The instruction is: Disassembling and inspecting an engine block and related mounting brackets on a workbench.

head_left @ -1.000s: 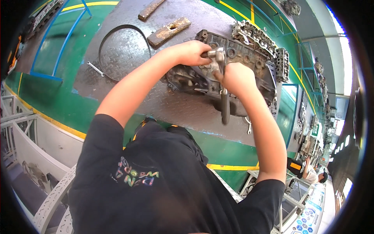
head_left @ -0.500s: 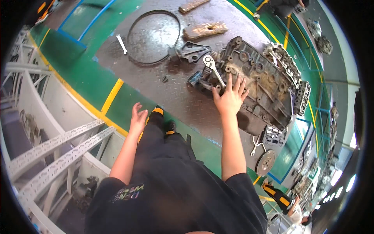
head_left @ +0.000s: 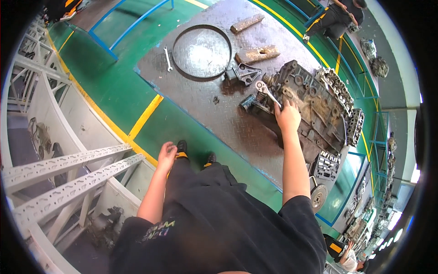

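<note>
Down on the steel floor plate (head_left: 205, 105) we've got our right hand (head_left: 287, 116) resting on the near end of a grimy engine block (head_left: 310, 105), fingers spread loosely and gripping nothing, right beside the ratchet wrench (head_left: 267, 92) that lies across the block's corner. Our left hand (head_left: 166, 153) hangs free by the left knee, half curled and holding nothing, just above our black shoes (head_left: 195, 153) on the green floor. No real containers here; the closest thing is the toothed belt (head_left: 202, 52) laid out in a ring, with only bare plate inside it. A small spanner (head_left: 168, 59) sits just left of the belt, a metal bracket (head_left: 244, 73) touches its right side, and two rusty bars (head_left: 253, 39) lie past it. A cylinder head (head_left: 340, 89) lines up behind the block. The block's far end bends away toward the rim and is hard to read, and a crouching person (head_left: 335, 18) at the top is partly cut off.
</note>
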